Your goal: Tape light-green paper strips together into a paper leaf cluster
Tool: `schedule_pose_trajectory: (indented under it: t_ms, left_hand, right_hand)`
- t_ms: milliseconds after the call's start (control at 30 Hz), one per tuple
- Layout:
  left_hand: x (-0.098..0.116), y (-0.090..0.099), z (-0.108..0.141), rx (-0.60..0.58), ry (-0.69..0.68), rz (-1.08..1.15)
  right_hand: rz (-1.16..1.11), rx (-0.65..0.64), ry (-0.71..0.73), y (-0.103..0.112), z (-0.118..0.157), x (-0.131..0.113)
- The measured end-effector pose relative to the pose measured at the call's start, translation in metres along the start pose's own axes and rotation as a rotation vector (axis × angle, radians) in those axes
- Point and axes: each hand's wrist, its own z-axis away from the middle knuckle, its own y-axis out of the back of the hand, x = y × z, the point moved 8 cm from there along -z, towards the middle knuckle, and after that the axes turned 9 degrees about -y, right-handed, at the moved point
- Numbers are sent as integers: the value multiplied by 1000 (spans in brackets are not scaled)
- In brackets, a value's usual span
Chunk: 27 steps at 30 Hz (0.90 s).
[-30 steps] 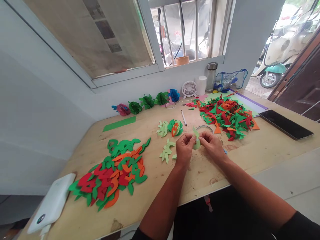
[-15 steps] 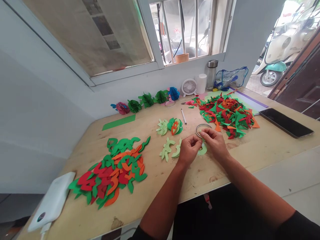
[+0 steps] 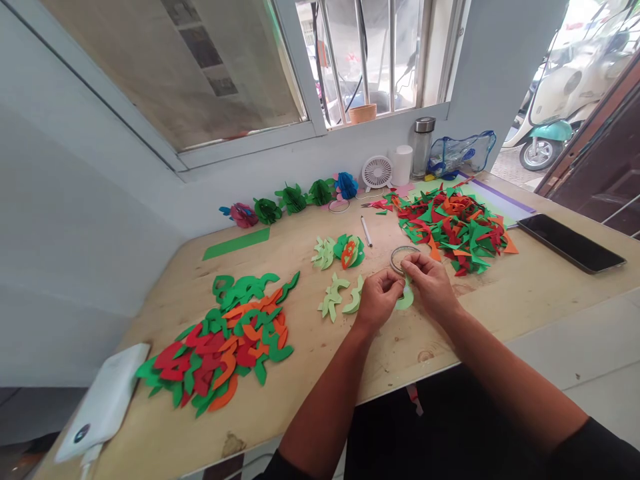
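My left hand is closed in a pinch, its fingertips close to those of my right hand. What lies between the left fingertips is too small to make out. The right thumb and forefinger are also pinched, right at the near edge of a thin ring-shaped roll of tape; I cannot tell whether they grip the roll or a strip from it. Beneath both hands a pale green paper cutout shows in part. Left of them lie other pale green cutouts.
A heap of red, green and orange cutouts covers the left side. Paper scraps are piled at right beside a phone. Behind are a pen, a small fan, a glass bottle and paper flowers.
Both hands stay almost in the same place, still pinched close together. The whole view has shifted very slightly; nothing on the table has visibly moved.
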Motion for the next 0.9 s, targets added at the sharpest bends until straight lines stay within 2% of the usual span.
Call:
schedule_pose_trajectory:
  t_ms: [200, 367, 567, 733, 900]
  left_hand:
    - [1, -4, 1, -38, 32, 39]
    - [-7, -11, 6, -106, 170, 86]
    - [-13, -20, 12, -240, 222, 57]
    - [-14, -18, 12, -230, 210, 46]
    - [-13, -18, 12, -224, 218, 54]
  right_hand:
    - [66, 81, 62, 6, 1, -9]
    - [131, 147, 115, 8, 4, -19]
    - [14, 234, 120, 21, 1, -12]
    - [-56, 212, 70, 21, -1, -6]
    - [-20, 203, 36, 20, 0, -6]
